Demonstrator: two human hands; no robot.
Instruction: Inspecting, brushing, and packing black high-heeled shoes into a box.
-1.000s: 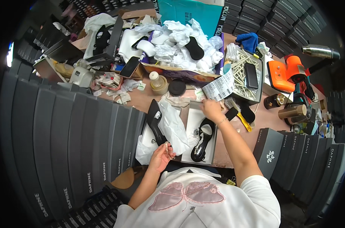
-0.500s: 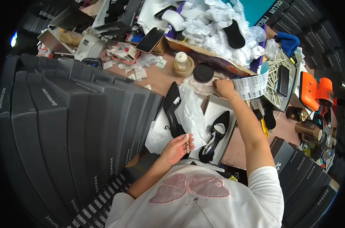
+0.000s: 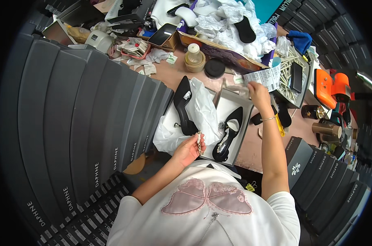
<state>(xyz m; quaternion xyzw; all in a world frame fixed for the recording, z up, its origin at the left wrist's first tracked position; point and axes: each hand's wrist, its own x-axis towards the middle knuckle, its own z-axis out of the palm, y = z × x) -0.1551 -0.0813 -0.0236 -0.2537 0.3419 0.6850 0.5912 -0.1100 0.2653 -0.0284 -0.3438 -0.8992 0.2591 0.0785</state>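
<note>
Handling a gold-toned chain (image 3: 200,143) beside a shoe, with the other hand put to use past the far side of a box, appears to be the step in hand. The chain is pinched in the narrow grip of the left hand (image 3: 187,149), next to the back end of a black pointed shoe (image 3: 180,104); whether the two are joined cannot be told. That shoe is laid on white tissue paper (image 3: 206,123), to the left of a matching shoe (image 3: 227,139), which is placed inside the white-lined box (image 3: 227,102). The right hand (image 3: 258,96) is extended over the far right corner of the box, its fingertips near a blurred pale strip (image 3: 237,90) and a printed label sheet (image 3: 265,78). Whether anything is held in that grip cannot be told. Beyond the box, a jar (image 3: 194,61) and a round black lid (image 3: 214,68) are set on the pink surface (image 3: 251,153). As a judgement, the next move calls for the chain to be held lightly but securely, and for the right hand to be guided clear of the box wall and the label sheet.
</note>
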